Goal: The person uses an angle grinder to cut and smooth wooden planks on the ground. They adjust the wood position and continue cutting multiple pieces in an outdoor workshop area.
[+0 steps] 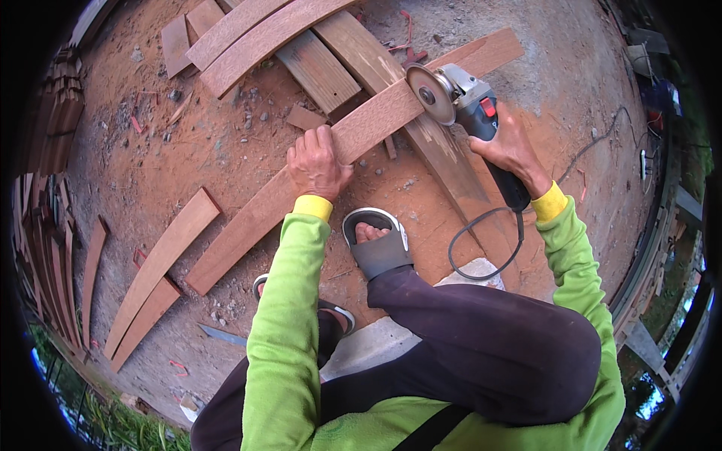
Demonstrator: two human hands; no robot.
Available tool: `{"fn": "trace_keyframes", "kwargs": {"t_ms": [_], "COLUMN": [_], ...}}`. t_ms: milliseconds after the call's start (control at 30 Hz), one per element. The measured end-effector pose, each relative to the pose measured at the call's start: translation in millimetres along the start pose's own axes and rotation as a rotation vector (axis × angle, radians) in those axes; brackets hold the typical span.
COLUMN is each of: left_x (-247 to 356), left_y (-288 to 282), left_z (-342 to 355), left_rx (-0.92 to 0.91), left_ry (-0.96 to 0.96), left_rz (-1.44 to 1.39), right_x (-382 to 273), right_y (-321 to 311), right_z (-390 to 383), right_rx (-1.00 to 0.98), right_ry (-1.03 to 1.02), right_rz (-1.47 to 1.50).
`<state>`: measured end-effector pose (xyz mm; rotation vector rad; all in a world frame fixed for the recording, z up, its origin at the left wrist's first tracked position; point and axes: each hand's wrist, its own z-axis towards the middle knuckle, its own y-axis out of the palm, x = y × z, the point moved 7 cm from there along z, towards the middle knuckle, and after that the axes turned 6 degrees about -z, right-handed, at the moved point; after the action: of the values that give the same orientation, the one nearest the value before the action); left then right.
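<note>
A long reddish wooden board [252,222] lies slantwise across a thicker timber beam [451,161]. My left hand [319,159] is closed over the board's edge near its middle, fingers curled around it. In my right hand [511,146] is an angle grinder [481,113] with a dark body, a red switch and a silver head. Its round disc [430,93] stands at the board where the board crosses the beam. Whether the disc is spinning or touching the wood, I cannot tell. Beyond the grinder, the board's far end [489,52] sticks out to the right.
Curved boards [271,37] rest on timbers at the top. More planks [162,270] lie on the sandy ground at left, beside a stack [56,135]. The grinder's cord [470,276] loops near my sandalled foot [376,240] and runs off right. A grey blade-like strip [223,335] lies lower left.
</note>
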<state>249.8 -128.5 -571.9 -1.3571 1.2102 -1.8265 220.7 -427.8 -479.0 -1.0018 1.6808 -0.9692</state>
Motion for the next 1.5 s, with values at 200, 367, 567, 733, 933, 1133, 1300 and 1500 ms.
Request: {"fn": "trace_keyframes", "kwargs": {"t_ms": [200,367,567,733,933,1133,1300,1500], "left_x": [1.2,-1.7,-2.0,-1.8,0.6,0.3,1.7,-1.5], "left_y": [-0.9,2.2,3.2,2.6,3.0,3.8,2.9,4.4], "left_z": [0.1,-1.0,-1.5,-1.4,-1.2,-1.4,-0.8,-0.9], "left_rx": [0.018,-0.024,-0.030,-0.041,-0.034,-0.038,-0.023,-0.023], "left_ry": [0.012,-0.009,-0.012,-0.019,-0.005,-0.012,-0.008,-0.023], "left_rz": [0.002,-0.040,-0.038,-0.028,0.025,0.021,0.017,-0.027], "right_x": [-1.4,-3.5,-4.6,-6.4,-8.2,-7.1,-6.5,-6.6], "right_y": [-1.1,-1.7,-2.5,-3.2,-4.8,-3.9,-3.3,-1.2], "right_z": [1.8,2.6,3.1,4.0,7.5,8.9,8.6,8.8], "right_rx": [0.007,0.014,-0.014,-0.014,-0.019,-0.031,-0.027,-0.027], "right_ry": [0.000,-0.009,0.002,0.009,0.005,0.019,0.014,0.004], "right_rz": [-0.015,-0.033,-0.033,-0.041,-0.031,-0.062,-0.069,-0.069]}}
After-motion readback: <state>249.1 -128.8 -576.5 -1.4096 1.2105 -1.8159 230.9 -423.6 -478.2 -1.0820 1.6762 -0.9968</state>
